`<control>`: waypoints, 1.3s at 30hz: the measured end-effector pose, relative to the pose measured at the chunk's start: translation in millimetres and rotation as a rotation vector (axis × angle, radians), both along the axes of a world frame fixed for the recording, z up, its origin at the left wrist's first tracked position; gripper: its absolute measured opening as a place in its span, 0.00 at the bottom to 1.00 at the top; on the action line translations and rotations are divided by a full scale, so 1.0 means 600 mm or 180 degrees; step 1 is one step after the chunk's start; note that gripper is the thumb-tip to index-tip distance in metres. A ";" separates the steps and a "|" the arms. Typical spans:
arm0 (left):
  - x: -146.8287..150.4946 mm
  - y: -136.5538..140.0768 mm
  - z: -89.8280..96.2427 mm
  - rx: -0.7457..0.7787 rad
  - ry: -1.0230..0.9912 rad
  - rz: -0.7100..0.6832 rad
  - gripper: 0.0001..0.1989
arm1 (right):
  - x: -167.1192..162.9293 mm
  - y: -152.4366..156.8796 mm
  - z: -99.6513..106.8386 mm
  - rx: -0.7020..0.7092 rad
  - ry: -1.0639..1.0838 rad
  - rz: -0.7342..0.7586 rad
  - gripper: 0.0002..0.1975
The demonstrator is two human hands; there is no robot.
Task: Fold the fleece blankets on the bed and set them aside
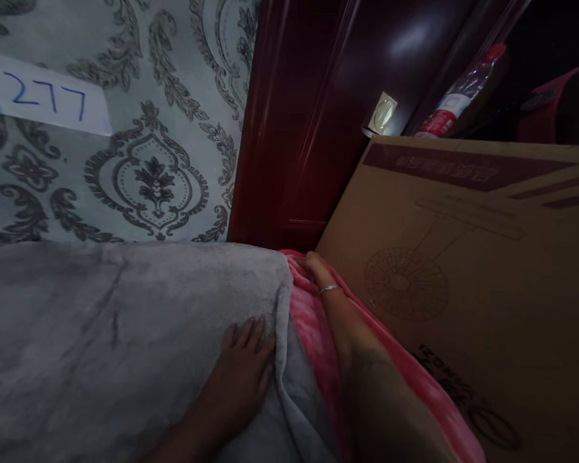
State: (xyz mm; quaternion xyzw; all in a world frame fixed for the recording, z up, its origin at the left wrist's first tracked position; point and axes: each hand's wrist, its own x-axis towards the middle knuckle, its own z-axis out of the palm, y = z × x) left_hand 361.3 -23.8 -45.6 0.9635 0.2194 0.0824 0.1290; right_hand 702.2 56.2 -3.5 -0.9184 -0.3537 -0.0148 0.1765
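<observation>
One grey plush blanket (174,302), its folded edge over a pink plush cloth (312,321) that lies beside a brown printed cardboard box (482,276); left hand (248,373) palm-down on the blanket, grip spread apart; right hand (317,267) at the cloth's far end, grip closure indeterminable.

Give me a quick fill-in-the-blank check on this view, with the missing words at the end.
1. The left hand rests on the blanket, whose colour is ____.
2. Beside the pink cloth, the right hand has a bracelet around its ____.
3. The handwritten number on the paper is ____.
4. The bottle has a cap coloured ____.

Missing words: gray; wrist; 277; red.
</observation>
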 end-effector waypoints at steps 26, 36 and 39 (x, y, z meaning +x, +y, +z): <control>-0.002 0.002 -0.002 -0.0206 -0.0051 -0.0054 0.27 | -0.005 -0.004 -0.074 0.0215 -0.0475 0.0385 0.25; 0.002 0.002 0.001 -0.0027 -0.0132 -0.0042 0.29 | -0.029 -0.124 -0.058 -0.0705 -0.0332 0.0435 0.26; 0.006 0.004 0.001 0.0086 -0.0070 -0.0066 0.29 | -0.050 -0.214 -0.068 -0.0811 -0.0344 0.0336 0.26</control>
